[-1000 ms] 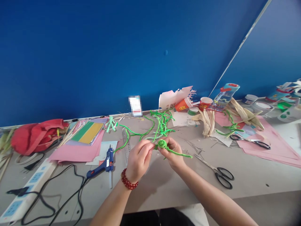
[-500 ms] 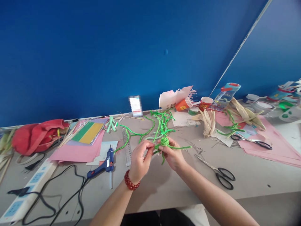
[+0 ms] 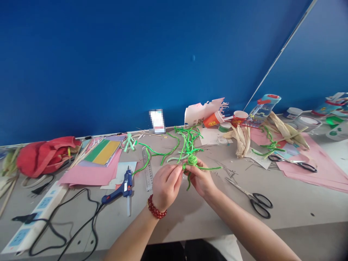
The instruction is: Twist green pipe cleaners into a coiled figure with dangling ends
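Note:
Between my hands is a green pipe-cleaner figure [image 3: 193, 160] with a coiled round ball on top and fuzzy strands sticking out to the right and downward. My right hand [image 3: 201, 178] is closed round it just below the ball. From the left, my left hand [image 3: 168, 183], with a red bead bracelet at the wrist, pinches the figure's left side; its fingertips partly hide what they grip. Right behind the hands lies a tangle of green pipe cleaners [image 3: 188, 140]. A clear ruler [image 3: 148, 172] rests on the table left of them.
A blue glue gun [image 3: 126, 185] and its black cable lie left, near a white power strip [image 3: 35, 215] and a red bag [image 3: 45, 156]. Black-handled scissors [image 3: 257, 201] are at right, with a second pair [image 3: 296, 163] farther off. Paper cups [image 3: 213, 119] stand by the blue wall.
My left hand has turned and moved slightly right, its fingers now closer together against the figure. My right hand keeps its hold almost in place. The view has shifted a little.

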Demonstrator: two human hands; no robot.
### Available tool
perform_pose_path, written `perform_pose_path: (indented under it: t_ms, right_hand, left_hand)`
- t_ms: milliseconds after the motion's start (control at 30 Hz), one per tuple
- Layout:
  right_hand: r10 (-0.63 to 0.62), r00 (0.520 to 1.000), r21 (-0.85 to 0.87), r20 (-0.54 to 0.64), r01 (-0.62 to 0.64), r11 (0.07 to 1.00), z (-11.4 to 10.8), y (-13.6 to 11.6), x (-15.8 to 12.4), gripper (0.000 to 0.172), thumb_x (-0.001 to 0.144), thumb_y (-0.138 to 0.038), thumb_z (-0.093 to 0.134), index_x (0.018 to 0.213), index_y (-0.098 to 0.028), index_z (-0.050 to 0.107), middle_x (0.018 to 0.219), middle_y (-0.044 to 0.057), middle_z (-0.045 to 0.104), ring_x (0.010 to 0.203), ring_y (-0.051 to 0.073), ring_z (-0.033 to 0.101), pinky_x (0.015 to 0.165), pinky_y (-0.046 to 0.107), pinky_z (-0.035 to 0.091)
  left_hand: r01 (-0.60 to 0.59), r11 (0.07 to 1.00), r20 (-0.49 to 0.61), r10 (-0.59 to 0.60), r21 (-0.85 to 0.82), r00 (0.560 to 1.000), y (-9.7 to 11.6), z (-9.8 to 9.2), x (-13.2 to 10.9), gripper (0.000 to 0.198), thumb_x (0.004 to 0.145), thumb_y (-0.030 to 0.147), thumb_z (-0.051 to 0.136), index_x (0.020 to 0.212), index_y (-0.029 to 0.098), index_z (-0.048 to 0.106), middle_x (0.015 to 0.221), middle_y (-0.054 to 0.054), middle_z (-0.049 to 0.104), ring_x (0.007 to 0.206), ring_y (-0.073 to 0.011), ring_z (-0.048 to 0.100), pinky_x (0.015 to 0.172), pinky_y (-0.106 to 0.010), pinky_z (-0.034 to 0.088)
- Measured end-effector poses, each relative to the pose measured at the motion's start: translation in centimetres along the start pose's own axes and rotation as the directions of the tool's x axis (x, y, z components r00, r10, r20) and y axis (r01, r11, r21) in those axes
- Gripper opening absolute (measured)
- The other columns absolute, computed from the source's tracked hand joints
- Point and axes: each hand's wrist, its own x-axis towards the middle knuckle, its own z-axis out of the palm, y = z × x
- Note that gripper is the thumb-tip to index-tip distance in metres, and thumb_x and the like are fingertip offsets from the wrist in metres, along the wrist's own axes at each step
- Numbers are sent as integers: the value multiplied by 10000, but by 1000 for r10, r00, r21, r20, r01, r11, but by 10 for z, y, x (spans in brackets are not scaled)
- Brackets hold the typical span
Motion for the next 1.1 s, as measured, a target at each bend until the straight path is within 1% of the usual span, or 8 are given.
perform_pose_path:
  t_ms: [133, 333, 467, 533, 633, 800, 933, 1100]
  right_hand:
    - [26, 1000, 30, -11, -26, 999, 0, 1, 1, 252, 550, -234, 903, 709, -202, 711, 710, -18, 681, 628, 117, 590, 585, 238, 482]
    - [60, 998, 40, -14, -60, 997, -3, 3, 4, 275, 535, -229, 912, 690, -199, 687, 652, -40, 653, 595, 104, 576, 579, 230, 471]
    - [78, 997, 19, -30, -77, 997, -5, 3, 6, 288, 528, -221, 908, 684, -191, 668, 622, -44, 637, 580, 104, 569, 565, 227, 459]
    - [86, 996, -7, -31, -86, 996, -5, 2, 6, 283, 527, -208, 902, 667, -187, 657, 611, -46, 628, 559, 99, 555, 554, 226, 452]
    - [96, 995, -27, -14, -96, 995, -4, 1, 5, 286, 520, -197, 899, 640, -185, 639, 592, -51, 616, 536, 94, 543, 538, 223, 444]
    - [134, 991, -39, 19, -133, 990, -3, -1, 3, 289, 536, -199, 897, 643, -185, 629, 578, -50, 615, 536, 95, 554, 543, 217, 450]
    - [134, 990, -59, 42, -131, 990, -2, -2, 3, 277, 556, -201, 886, 636, -187, 622, 579, -46, 612, 537, 101, 558, 536, 219, 457]
    - [91, 996, -70, 26, -89, 994, 0, -2, 1, 280, 538, -209, 889, 617, -189, 622, 597, -46, 615, 545, 100, 558, 531, 213, 463]
  left_hand:
    - [-19, 1000, 28, 19, 20, 999, -1, -3, 5, 226, 911, 43, 542, 1079, 181, 604, 836, -66, 740, 757, -199, 692, 697, -318, 551]
    - [-110, 992, 64, 107, 57, 992, -11, -8, 9, 181, 918, 63, 557, 1050, 173, 616, 845, -63, 752, 755, -194, 705, 741, -325, 562]
    - [-170, 985, 175, 160, 40, 971, -18, -15, 14, 159, 946, 101, 528, 1035, 178, 634, 835, -47, 746, 744, -188, 694, 695, -312, 548]
    - [-186, 982, 205, 175, 33, 963, -21, -17, 16, 157, 954, 113, 516, 1002, 185, 647, 817, -40, 741, 719, -178, 686, 668, -301, 535]
    - [-200, 980, 186, 194, 15, 963, -24, -20, 16, 152, 947, 111, 528, 988, 191, 650, 809, -41, 742, 703, -174, 685, 662, -300, 529]
    - [-245, 967, 157, 253, -66, 955, -27, -20, 14, 185, 946, 112, 536, 1087, 187, 630, 866, -57, 761, 757, -183, 707, 692, -310, 540]
    - [-220, 972, 172, 232, -84, 957, -29, -19, 14, 183, 955, 127, 525, 1072, 200, 646, 880, -58, 762, 765, -180, 708, 696, -310, 547]
    - [-165, 971, 131, 189, -172, 973, -28, -15, 12, 175, 923, 96, 576, 1060, 193, 624, 864, -57, 748, 743, -176, 698, 670, -304, 548]
